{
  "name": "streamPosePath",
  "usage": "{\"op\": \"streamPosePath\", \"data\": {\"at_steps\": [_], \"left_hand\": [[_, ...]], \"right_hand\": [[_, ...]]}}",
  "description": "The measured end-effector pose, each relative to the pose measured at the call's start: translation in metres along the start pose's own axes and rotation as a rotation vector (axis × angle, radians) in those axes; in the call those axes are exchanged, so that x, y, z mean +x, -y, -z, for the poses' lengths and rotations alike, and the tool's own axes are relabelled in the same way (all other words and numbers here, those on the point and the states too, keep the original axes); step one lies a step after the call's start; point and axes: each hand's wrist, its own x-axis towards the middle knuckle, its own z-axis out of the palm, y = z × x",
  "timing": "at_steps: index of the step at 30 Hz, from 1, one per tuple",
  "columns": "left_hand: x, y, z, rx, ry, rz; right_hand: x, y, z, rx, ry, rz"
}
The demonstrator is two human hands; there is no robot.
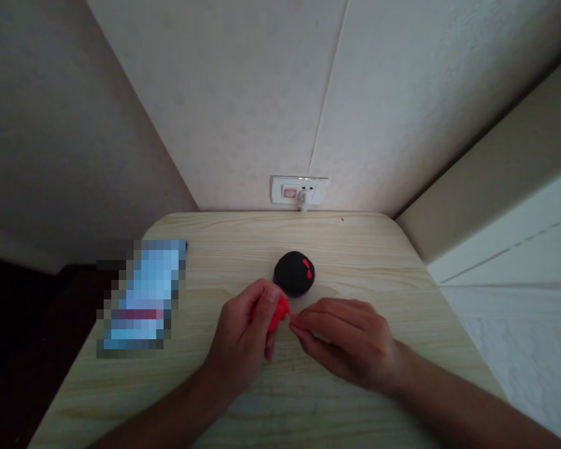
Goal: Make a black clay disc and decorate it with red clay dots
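My left hand (pixel 245 327) is closed around a lump of red modelling clay (pixel 278 312), its thumb pressed on top. A thin strand is drawn out from the lump's right side, and my right hand (pixel 343 340) pinches its end between the fingertips. Just beyond both hands a round black piece (pixel 290 273) rests on the table, with a purple edge showing below it. Small red bits (pixel 307 268) sit on its right part. Much of the clay is hidden by my left fingers.
The wooden table (pixel 364 249) meets the wall at the back, where a socket (pixel 300 190) holds a plug. A phone-like device with a pixelated screen (pixel 144 293) lies at the left. One tiny red speck (pixel 343 219) is near the back edge.
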Motion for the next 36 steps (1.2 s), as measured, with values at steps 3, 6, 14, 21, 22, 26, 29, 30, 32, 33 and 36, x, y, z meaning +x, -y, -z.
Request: {"op": "streamPosePath", "data": {"at_steps": [3,6,14,21,22,26,29,30,32,33,36], "left_hand": [[0.003,-0.003,-0.001,-0.051,-0.023,0.022],[0.006,-0.006,0.0,-0.109,-0.019,0.017],[0.001,-0.001,0.006,-0.157,0.172,-0.047],[0.001,0.001,0.007,-0.256,0.213,-0.06],[0.001,0.001,0.006,-0.258,0.208,-0.056],[0.001,0.001,0.006,-0.247,0.163,-0.04],[0.001,-0.001,0.006,-0.148,0.122,-0.076],[0.001,-0.002,0.007,-0.097,0.109,-0.098],[0.0,-0.006,0.007,-0.006,0.096,-0.14],[0.0,-0.008,0.008,0.021,0.096,-0.151],[-0.001,-0.01,0.008,0.007,0.11,-0.175]], "right_hand": [[0.001,0.002,0.001,0.132,-0.026,-0.076],[0.001,0.001,0.003,0.294,-0.078,-0.312],[0.006,-0.006,0.001,0.722,-0.232,-0.791],[0.008,-0.002,0.001,0.683,-0.139,-0.746],[0.008,-0.002,0.001,0.686,-0.14,-0.739],[0.007,-0.006,0.002,0.677,-0.168,-0.763],[0.007,-0.01,0.007,0.555,-0.2,-0.76],[0.007,-0.012,0.009,0.503,-0.206,-0.744],[0.007,-0.015,0.013,0.425,-0.202,-0.723],[0.007,-0.016,0.014,0.408,-0.197,-0.726],[0.009,-0.019,0.016,0.413,-0.163,-0.772]]}}
